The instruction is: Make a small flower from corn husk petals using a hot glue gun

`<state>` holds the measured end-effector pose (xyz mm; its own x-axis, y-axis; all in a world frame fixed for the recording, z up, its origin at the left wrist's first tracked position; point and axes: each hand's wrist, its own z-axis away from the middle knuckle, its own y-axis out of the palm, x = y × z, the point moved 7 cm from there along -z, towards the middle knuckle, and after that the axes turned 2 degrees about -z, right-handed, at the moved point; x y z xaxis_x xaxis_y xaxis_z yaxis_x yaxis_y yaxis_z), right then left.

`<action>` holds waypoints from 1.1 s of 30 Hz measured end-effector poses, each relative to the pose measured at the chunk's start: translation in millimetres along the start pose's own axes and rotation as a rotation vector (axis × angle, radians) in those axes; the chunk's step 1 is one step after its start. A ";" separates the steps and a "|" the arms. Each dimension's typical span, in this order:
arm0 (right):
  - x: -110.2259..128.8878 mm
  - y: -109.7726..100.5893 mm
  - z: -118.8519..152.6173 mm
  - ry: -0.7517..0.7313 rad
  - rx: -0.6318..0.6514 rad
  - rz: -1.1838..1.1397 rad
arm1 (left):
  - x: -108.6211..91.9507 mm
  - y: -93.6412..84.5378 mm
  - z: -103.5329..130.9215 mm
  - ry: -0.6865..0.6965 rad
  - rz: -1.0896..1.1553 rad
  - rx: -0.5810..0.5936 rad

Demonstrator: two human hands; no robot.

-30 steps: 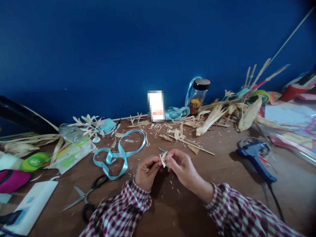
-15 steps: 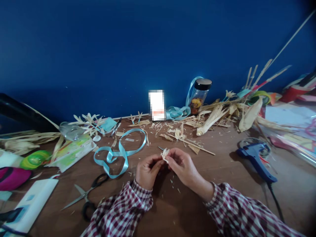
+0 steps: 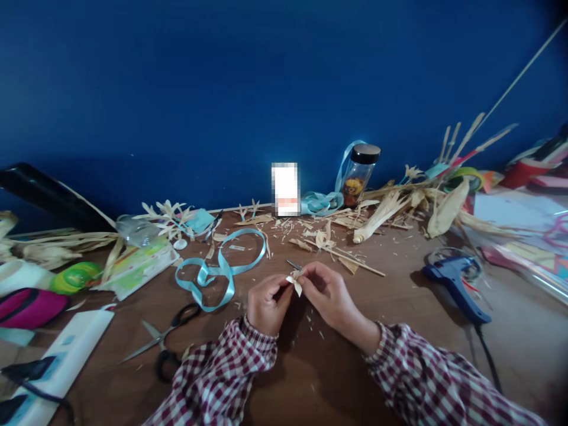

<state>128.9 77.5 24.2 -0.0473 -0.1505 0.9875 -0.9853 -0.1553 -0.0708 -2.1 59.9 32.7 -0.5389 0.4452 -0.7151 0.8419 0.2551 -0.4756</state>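
Note:
Between the fingertips of both hands is a small cream piece of dried husk [image 3: 297, 287], with pointed, petal-like ends. My left hand [image 3: 268, 302] pinches it from the left, fingers closed. From the other side my right hand [image 3: 326, 296] grips it between thumb and forefinger. The fingers cover part of the piece. Just beyond the fingertips shows the tip of a thin dark rod [image 3: 291, 264]; I cannot tell whether it is held or lying on the table. A looped light blue ribbon [image 3: 227, 271] lies to the left of my left hand.
Open scissors [image 3: 162, 338] lie left of my left sleeve, near a white power strip [image 3: 73, 349]. A blue glue gun [image 3: 459, 290] rests at right, its cord trailing forward. Husk scraps, a lidded jar [image 3: 357, 177] and a husk bundle [image 3: 386, 213] line the blue wall.
The husk piece has turned in my fingers: its points faced up before, and now one pale end hangs downward. The view has shifted slightly left.

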 end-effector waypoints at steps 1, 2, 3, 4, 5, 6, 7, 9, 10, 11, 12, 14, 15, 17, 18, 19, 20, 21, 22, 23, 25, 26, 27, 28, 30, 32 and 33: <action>-4.0 1.9 -0.6 0.041 -0.002 -0.072 | -1.0 -0.3 0.0 0.001 -0.003 -0.006; -8.5 4.2 -0.9 0.086 0.001 -0.138 | -1.9 -0.3 -0.2 0.005 -0.001 -0.009; -12.9 6.7 -1.1 0.130 0.007 -0.191 | -2.7 -0.3 -0.5 0.011 0.002 -0.010; -16.7 9.1 -1.1 0.169 0.016 -0.231 | -3.1 -0.4 -0.9 0.018 0.004 -0.015; -19.1 10.8 -1.2 0.190 0.023 -0.257 | -3.7 -0.7 -1.3 0.029 0.005 -0.023; -19.6 11.5 -1.4 0.188 0.026 -0.267 | -4.3 -1.2 -1.7 0.044 0.004 -0.036; -18.5 11.1 -1.9 0.167 0.022 -0.268 | -5.0 -1.7 -1.9 0.063 0.002 -0.050; -13.0 8.3 -3.0 0.096 0.002 -0.262 | -6.4 -2.5 -2.1 0.101 -0.004 -0.078; -9.8 6.9 -3.4 0.063 -0.003 -0.261 | -6.7 -2.5 -2.1 0.113 -0.007 -0.086; -7.5 6.1 -3.6 0.044 -0.001 -0.264 | -6.3 -2.1 -2.1 0.117 -0.008 -0.086; -6.1 5.9 -3.7 0.038 0.010 -0.269 | -5.6 -1.3 -2.2 0.114 -0.009 -0.081; -5.0 6.6 -3.5 0.038 0.042 -0.276 | -4.3 0.5 -2.2 0.112 -0.011 -0.061; -5.1 6.5 -3.4 0.037 0.051 -0.274 | -3.7 1.4 -2.2 0.111 -0.014 -0.050; -6.1 4.6 -3.5 0.025 0.033 -0.257 | -2.7 1.8 -2.1 0.113 -0.022 -0.047; -7.1 3.0 -3.8 0.020 0.011 -0.242 | -2.3 1.6 -2.0 0.114 -0.025 -0.051; -8.6 1.2 -4.1 0.022 -0.017 -0.224 | -1.8 1.4 -1.9 0.113 -0.026 -0.055; -10.6 -0.4 -4.4 0.032 -0.044 -0.208 | -1.3 1.3 -1.7 0.110 -0.026 -0.057; -13.0 -1.8 -4.8 0.050 -0.068 -0.193 | -0.8 1.4 -1.4 0.104 -0.027 -0.057; -15.4 -2.8 -5.0 0.069 -0.086 -0.181 | -0.3 1.5 -1.1 0.097 -0.029 -0.055; -17.5 -3.7 -5.2 0.084 -0.100 -0.171 | 0.1 1.6 -0.8 0.090 -0.033 -0.053; -20.1 -5.0 -5.3 0.094 -0.116 -0.152 | 0.3 0.9 0.0 0.078 -0.044 -0.060; -20.9 -5.4 -5.3 0.093 -0.116 -0.136 | 0.0 0.3 0.3 0.078 -0.050 -0.066; -21.3 -5.5 -5.2 0.090 -0.113 -0.118 | -0.5 -0.2 0.6 0.079 -0.057 -0.070; -21.5 -5.2 -5.2 0.090 -0.105 -0.101 | -0.9 -0.3 0.8 0.081 -0.063 -0.068; -20.6 -3.5 -5.1 0.089 -0.080 -0.078 | -1.8 -0.6 1.0 0.093 -0.073 -0.066; -17.8 -2.3 -5.1 0.083 -0.069 -0.063 | -2.0 -0.9 1.2 0.103 -0.079 -0.065; -16.2 -1.8 -5.0 0.081 -0.070 -0.053 | -2.0 -1.2 1.4 0.108 -0.080 -0.070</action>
<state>130.6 85.1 9.1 -0.0053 -0.0640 0.9979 -0.9957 -0.0922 -0.0112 -2.1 57.5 34.0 -0.6012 0.5095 -0.6156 0.7984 0.3512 -0.4891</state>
